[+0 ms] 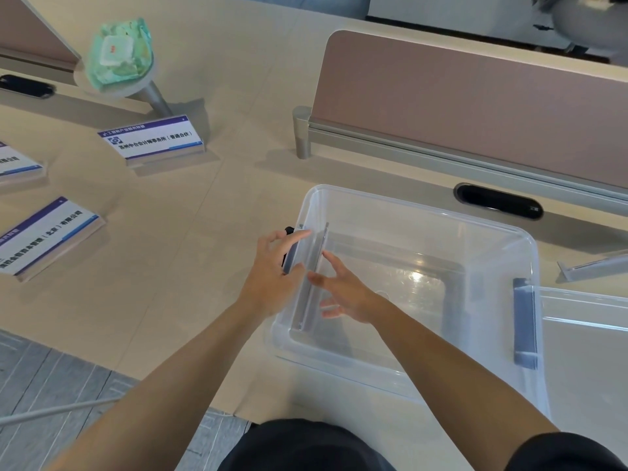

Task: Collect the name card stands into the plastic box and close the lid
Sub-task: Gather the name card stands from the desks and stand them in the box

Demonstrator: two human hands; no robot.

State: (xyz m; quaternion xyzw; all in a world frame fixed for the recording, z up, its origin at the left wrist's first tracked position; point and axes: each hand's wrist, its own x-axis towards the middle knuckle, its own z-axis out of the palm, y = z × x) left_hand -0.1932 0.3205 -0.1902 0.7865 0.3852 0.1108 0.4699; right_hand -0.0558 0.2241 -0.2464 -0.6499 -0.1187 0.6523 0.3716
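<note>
Hard to read through the clear plastic: one name card stand (pixel 311 287) on edge inside the plastic box (pixel 418 206), against its left wall, toward the near edge of the bench (pixel 204 205). Left hand (pixel 272 271) over that left rim, fingers (pixel 299 233) narrow and partly curled at the stand; gripping stand or rim, cannot tell. Right hand (pixel 345 290) inside the box, fingers (pixel 331 260) spread wide, holding nothing, index tip touching the stand's face. Dark piece under the left hand, mostly hidden, not identifiable.

Cut off: a left-edge stand (pixel 17 163); the clear lid (pixel 584 351), flat just beside the box's right side. Seen only from behind, at the right edge: a back-turned stand (pixel 594 266).

Counted: five stands, one boxed and four on the bench, including a far stand (pixel 153 139) and a near-left stand (pixel 47 236). Two dividers, right divider (pixel 475 96) and left divider (pixel 30 28). Two cable grommets, right grommet (pixel 498 202) and left grommet (pixel 27 86). One green tissue pack (pixel 117 52), far left.
</note>
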